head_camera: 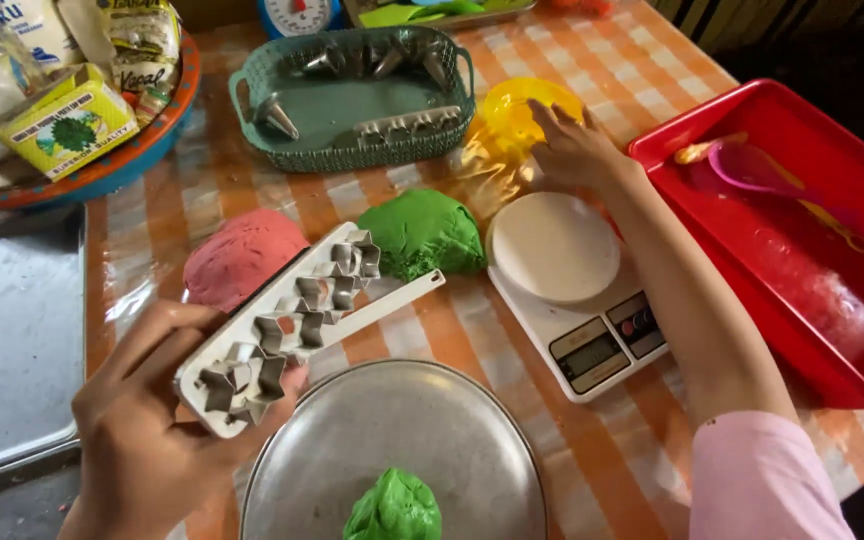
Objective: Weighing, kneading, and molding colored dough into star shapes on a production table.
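Left hand (147, 430) grips a white cookie press (287, 320) set with star-shaped metal cutters, tilted cutter-face up over the near edge of the checked table (592, 60), just above a steel bowl (397, 450) holding a lump of green dough (394, 508). Right hand (574, 145), fingers spread and holding nothing, rests on the yellow plastic wrap (512, 125) behind the digital kitchen scale (577, 290). Larger green dough ball (424, 235) and pink dough ball (242, 258) lie just beyond the press, within easy reach.

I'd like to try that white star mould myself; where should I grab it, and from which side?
Probably by its thick near end, from below and the left, as the left hand grips the white mould now. The star cutters face up and the thin strip sticks out at the far end, so that end looks less steady.
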